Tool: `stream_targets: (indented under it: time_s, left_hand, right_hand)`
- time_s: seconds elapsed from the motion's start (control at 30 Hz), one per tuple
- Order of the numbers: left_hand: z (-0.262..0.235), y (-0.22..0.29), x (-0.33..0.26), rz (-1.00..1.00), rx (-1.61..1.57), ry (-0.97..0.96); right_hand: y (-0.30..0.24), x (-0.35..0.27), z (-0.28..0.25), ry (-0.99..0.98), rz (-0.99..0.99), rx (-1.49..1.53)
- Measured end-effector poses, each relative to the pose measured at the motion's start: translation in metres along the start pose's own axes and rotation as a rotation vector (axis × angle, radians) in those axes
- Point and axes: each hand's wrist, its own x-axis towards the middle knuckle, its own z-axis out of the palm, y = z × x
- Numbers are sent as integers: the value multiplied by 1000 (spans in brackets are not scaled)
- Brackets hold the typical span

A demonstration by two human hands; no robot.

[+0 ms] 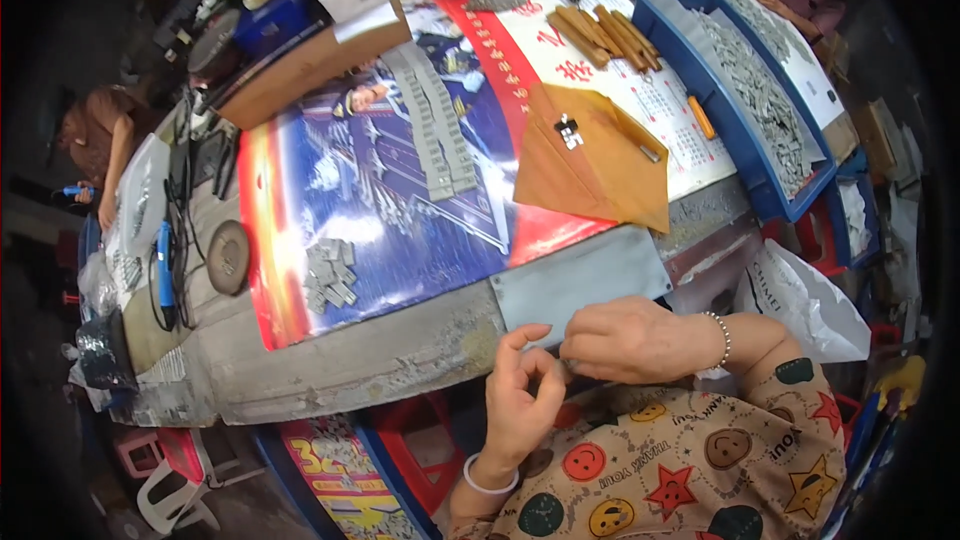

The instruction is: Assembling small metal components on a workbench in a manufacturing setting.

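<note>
At the table's near edge my left hand (524, 392) is closed, its thumb and a finger pinched together. Beside it my right hand (640, 342) has its fingers curled in; what either hand holds is too small or hidden. Just beyond them lies a pale blue-grey sheet (580, 280). On a brown sheet (600, 175) past that rest a small cluster of metal pieces (568, 132) and a slim brown stick-like tool (636, 134). Flat grey metal pieces (330, 275) lie heaped to the left, and similar ones stand in long rows (432, 120) on a glossy poster (390, 240).
A blue tray (745, 155) full of small grey parts stands at the right, near several wooden rods (605, 35) and an orange handle (700, 118). At left are a round brown disc (228, 256) and a blue-handled tool (165, 265). Two other people sit at the far sides.
</note>
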Motion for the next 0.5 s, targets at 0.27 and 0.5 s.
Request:
stream_targets:
  time_s: [0.27, 0.5]
  left_hand:
    - [-32, 4, 4, 206, -63, 238]
    - [-72, -10, 17, 363, 154, 557]
  right_hand:
    - [21, 64, -19, -74, -88, -44]
    - [92, 170, -37, 126, 87, -124]
